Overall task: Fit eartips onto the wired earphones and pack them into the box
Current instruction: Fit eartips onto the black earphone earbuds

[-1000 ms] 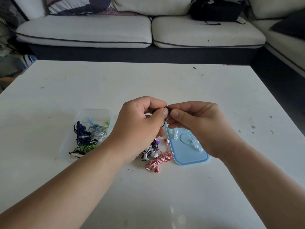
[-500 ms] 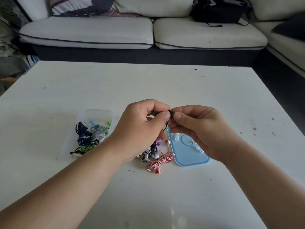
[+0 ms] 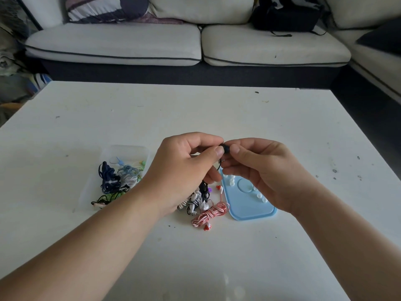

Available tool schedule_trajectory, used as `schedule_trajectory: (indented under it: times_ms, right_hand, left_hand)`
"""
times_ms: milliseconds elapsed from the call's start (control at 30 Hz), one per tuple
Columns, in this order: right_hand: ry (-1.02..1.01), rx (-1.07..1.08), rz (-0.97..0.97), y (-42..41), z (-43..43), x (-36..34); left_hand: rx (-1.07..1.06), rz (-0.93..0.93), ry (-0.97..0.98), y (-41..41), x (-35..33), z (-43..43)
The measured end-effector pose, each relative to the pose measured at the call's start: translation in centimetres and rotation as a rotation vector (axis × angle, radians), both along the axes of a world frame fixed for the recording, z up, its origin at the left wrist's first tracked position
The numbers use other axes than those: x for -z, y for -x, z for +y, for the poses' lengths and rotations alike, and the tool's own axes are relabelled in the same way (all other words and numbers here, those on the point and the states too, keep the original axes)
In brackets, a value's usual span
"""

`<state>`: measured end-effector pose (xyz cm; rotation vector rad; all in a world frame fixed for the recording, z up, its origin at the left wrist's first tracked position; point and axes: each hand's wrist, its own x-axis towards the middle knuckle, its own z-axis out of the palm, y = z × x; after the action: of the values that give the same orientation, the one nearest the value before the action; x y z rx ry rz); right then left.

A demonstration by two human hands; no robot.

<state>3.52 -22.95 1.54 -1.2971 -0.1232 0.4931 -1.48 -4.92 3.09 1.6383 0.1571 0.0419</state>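
White table (image 3: 238,118) surface fills the foreground; a pale sofa (image 3: 112,42) stands behind its far edge and carries a striped cushion (image 3: 106,7) and a black bag (image 3: 286,16). Both hands are raised above the table centre with fingertips meeting. Left hand (image 3: 184,170): fingers curled, thumb and index finger pinching a black earbud (image 3: 225,148) from its left side. Right hand (image 3: 267,172): fingers curled, thumb and index finger pinching the same earbud from its right side. A thin black cable (image 3: 219,165) hangs down from the earbud between the 2 hands. Whether an eartip is seated on the earbud cannot be determined, because the fingertips cover most of it. Below the right hand, a blue lid (image 3: 245,209) lies flat on the table with several white eartips (image 3: 231,182) scattered on it. Just left of the lid lie red-and-white earphones (image 3: 211,215) and black-and-white earphones (image 3: 193,202), both coiled, the latter partly hidden by the left wrist. Further left, a clear box (image 3: 125,148) holds dark blue, light blue and green coiled earphones.
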Motion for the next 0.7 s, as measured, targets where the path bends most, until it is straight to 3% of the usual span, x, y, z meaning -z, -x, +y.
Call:
schedule_trajectory:
  times_ms: [400, 700]
  right_hand:
    - [0.115, 0.150, -0.138, 0.7, 1.3, 0.7]
    - [0.207, 0.147, -0.116, 0.7, 1.4, 0.6]
  left_hand:
    - [-0.038, -0.022, -0.064, 0.1, 0.2, 0.0]
    - [-0.005, -0.105, -0.325, 0.2, 0.9, 0.3]
